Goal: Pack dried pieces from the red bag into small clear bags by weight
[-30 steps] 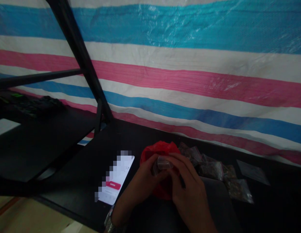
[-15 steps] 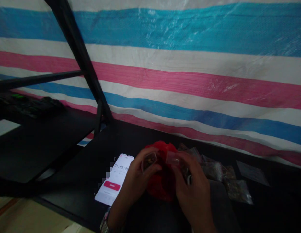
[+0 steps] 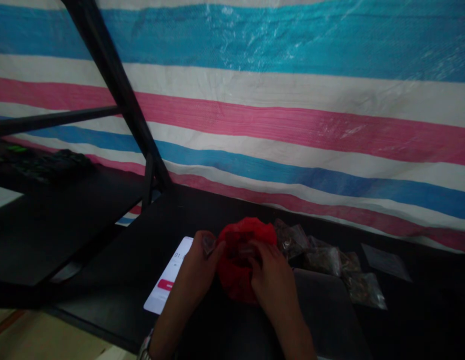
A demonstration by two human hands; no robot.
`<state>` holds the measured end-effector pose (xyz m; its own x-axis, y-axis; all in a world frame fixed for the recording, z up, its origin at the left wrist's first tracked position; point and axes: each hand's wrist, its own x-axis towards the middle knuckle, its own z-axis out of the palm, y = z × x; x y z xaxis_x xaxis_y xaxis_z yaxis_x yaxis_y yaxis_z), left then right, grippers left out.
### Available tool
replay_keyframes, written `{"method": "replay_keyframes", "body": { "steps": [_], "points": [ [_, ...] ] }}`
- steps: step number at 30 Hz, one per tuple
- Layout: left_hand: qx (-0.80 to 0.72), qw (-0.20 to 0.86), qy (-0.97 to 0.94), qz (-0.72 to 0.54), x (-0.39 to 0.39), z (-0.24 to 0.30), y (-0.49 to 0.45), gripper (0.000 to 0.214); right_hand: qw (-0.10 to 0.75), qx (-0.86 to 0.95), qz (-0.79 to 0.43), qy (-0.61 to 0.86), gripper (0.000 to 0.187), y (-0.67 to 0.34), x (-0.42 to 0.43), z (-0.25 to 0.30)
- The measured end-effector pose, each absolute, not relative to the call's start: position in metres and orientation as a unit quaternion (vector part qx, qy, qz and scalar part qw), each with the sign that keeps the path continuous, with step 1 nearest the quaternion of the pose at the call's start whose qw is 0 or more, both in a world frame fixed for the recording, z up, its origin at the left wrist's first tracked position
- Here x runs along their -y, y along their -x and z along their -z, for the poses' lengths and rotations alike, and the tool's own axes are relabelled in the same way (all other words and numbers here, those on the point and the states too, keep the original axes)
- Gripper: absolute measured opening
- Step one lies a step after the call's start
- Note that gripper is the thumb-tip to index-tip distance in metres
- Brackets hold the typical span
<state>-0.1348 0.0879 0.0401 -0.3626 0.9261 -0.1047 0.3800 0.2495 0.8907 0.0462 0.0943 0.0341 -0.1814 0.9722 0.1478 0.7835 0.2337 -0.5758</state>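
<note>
Between my hands a red plastic bag (image 3: 236,285) stands on the black table, its mouth spread open and its inside dark. My left hand (image 3: 198,267), at the bag's left rim, is closed on a small clear plastic bag (image 3: 208,245), mostly hidden by the fingers. My right hand (image 3: 272,267) reaches over the right rim, with fingertips inside the mouth. Those fingers pinch a small clear plastic piece (image 3: 246,251), too dim to name more exactly. Several small clear bags with brown contents (image 3: 322,260) lie to the right of the red bag.
A phone (image 3: 168,280) showing a timer lies left of my left forearm. A flat dark grey object (image 3: 326,305) is right of my right hand, and a flat clear sachet (image 3: 386,262) lies farther right. Black frame bars (image 3: 115,95) rise at left before a striped sheet (image 3: 255,120).
My right hand has moved down and left into the mouth of the red bag with the clear piece. My left hand has shifted left, its small bag now more hidden.
</note>
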Motion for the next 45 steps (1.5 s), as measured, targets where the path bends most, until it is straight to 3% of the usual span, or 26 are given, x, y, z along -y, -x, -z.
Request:
{"method": "replay_keyframes", "body": {
  "steps": [4, 7, 12, 18, 25, 34, 45],
  "points": [
    [-0.711, 0.36, -0.473, -0.376, -0.086, -0.034, 0.119, 0.028, 0.236, 0.747, -0.182, 0.594, 0.043, -0.042, -0.102, -0.026],
    [-0.705, 0.365, -0.477, -0.377, -0.086, -0.03, 0.115, 0.035, 0.207, 0.745, -0.178, 0.609, 0.043, -0.041, -0.103, -0.026],
    [-0.661, 0.411, -0.448, -0.44, -0.09, -0.03, 0.117, 0.041, 0.185, 0.756, -0.183, 0.601, 0.043, -0.042, -0.099, -0.027],
    [-0.652, 0.43, -0.361, -0.509, -0.09, -0.045, 0.118, 0.045, 0.176, 0.777, -0.191, 0.574, 0.061, -0.043, -0.094, -0.025],
    [-0.656, 0.458, -0.359, -0.48, -0.087, -0.043, 0.122, 0.042, 0.233, 0.733, -0.234, 0.595, 0.051, -0.043, -0.093, -0.025],
    [-0.615, 0.516, -0.286, -0.524, -0.089, -0.043, 0.122, 0.05, 0.198, 0.757, -0.2, 0.59, 0.055, -0.042, -0.088, -0.029],
    [-0.646, 0.484, -0.318, -0.498, -0.092, -0.033, 0.123, 0.05, 0.226, 0.7, -0.32, 0.597, 0.052, -0.04, -0.089, -0.04]
  ]
}}
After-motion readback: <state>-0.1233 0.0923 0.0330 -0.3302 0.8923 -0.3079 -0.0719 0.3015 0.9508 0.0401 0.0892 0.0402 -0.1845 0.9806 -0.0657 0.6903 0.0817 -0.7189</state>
